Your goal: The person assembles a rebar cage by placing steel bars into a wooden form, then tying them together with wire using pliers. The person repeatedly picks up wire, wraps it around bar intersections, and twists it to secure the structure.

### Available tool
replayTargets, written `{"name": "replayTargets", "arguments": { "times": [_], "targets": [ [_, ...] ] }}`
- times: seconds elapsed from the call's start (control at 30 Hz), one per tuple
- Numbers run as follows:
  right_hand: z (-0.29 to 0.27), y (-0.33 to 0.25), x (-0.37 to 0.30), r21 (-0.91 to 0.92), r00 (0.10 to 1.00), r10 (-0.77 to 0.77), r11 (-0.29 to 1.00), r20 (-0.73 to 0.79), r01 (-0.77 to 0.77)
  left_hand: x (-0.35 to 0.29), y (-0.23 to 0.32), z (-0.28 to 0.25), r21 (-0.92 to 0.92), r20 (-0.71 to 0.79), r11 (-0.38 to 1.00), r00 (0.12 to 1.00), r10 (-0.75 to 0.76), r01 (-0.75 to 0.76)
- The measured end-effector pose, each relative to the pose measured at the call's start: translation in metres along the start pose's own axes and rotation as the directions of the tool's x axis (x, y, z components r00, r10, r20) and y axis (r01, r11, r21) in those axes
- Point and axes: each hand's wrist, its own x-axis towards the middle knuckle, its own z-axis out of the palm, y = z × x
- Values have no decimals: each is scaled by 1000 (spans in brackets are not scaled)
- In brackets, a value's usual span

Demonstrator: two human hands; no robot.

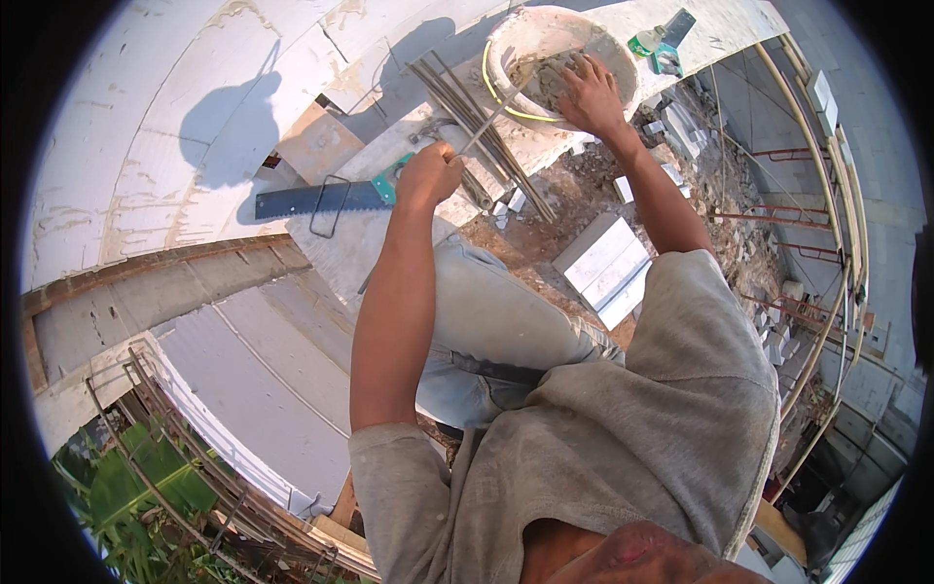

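My left hand is closed around one end of a thin pale stick, whose other end reaches the bucket. Just left of that hand lies a handsaw with a teal handle and a dark toothed blade; a bent wire loop crosses the blade. In the round, mortar-smeared bucket, my right hand rests on wet grey mortar, fingers spread. Whether any mortar is under its palm is hidden.
Several long rods lean beside the bucket. On the ledge at upper right are a green-labelled bottle and a teal-handled tool. White blocks stand below among rubble. Bamboo poles rise at right; a pale wall fills the left.
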Motion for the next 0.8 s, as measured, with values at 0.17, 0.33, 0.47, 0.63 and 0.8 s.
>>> {"name": "replayTargets", "arguments": {
  "times": [0.17, 0.33, 0.47, 0.63, 0.8],
  "targets": [
    [1, -11, 11, -154, 996, 25, 988, 82, -12, 2, -1, 1, 59, -3, 998, 1000, -16, 16],
    [10, 11, 7, 50, 974, 221, 975, -53, -218, 1, 6, 2, 87, -28, 996, 1000, -5, 8],
    [9, 5, 8, 167, 985, 32, 986, -171, -4, 1, 3, 1, 158, -68, 986, 996, 57, -46],
    [15, 9, 3, 23, 990, 86, 996, -110, -84, -5, 9, -2, 228, -106, 972, 992, 74, -48],
    [27, 20, 1, 231, 978, 118, 970, -172, -76, -6, 11, -1, 228, -120, 970, 987, 109, -79]
  ]
}}
